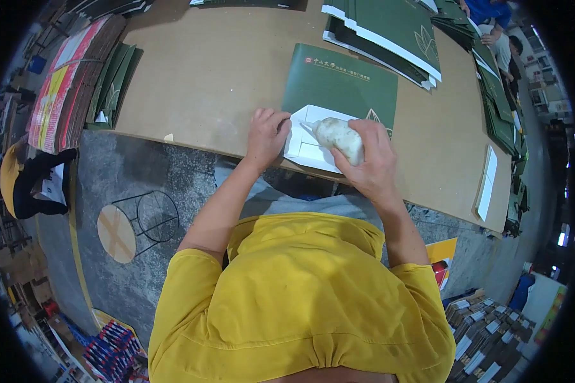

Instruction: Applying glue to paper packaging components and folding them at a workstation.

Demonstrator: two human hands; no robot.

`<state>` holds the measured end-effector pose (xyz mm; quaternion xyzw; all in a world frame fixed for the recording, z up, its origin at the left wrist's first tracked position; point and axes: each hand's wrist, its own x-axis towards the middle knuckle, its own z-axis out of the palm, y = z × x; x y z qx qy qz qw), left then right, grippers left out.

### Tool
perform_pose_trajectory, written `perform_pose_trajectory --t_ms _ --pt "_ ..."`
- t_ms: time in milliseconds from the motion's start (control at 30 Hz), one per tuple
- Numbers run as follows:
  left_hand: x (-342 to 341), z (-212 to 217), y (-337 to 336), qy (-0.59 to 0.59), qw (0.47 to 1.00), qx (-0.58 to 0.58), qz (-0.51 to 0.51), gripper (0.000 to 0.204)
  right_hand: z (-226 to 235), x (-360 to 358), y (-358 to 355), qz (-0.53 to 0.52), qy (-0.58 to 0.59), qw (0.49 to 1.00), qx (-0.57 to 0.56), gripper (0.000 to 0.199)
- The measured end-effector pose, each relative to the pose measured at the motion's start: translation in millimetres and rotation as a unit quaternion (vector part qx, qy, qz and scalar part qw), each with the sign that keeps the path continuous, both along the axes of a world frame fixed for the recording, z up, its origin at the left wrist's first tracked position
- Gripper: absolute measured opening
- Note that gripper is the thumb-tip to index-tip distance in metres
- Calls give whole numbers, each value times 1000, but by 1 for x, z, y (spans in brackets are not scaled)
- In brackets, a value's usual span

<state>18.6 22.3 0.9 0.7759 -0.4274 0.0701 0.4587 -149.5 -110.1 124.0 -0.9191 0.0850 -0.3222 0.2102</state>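
My right hand [374, 159] is wrapped round a whitish, stained squeeze bottle [338, 136] with a narrow nozzle. The bottle lies tilted, its nozzle pointing left over the white folded bottom flaps [310, 153] of a green paper bag [338, 80]. That bag rests flat at the table's near edge, its flaps toward me. At the left edge of the flaps is my left hand [267, 133], fingers curled and pressed together against the white paper. Whether they pinch the flap is hidden.
Stacked green bags [390, 32] lie at the back right of the brown table [204, 76], with more along its right edge. A tied red-and-yellow bundle [70, 83] stands at the left. A white strip [487, 184] lies at right. A stool [117, 234] lies tipped on the floor.
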Motion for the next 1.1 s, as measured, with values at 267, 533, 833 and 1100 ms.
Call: perform_pose_trajectory --t_ms 267,533,833,1100 --pt "-2 2 0 12 1000 17 6 12 3 16 4 12 28 998 -58 44" --pt "-1 2 0 15 1000 20 5 12 0 16 4 5 24 998 -56 43" --pt "-4 1 -4 -17 1000 2 -4 11 6 -6 -6 -39 -17 998 36 44" --pt "5 -3 2 -12 1000 18 -1 10 31 -97 -43 -259 -17 944 205 48"
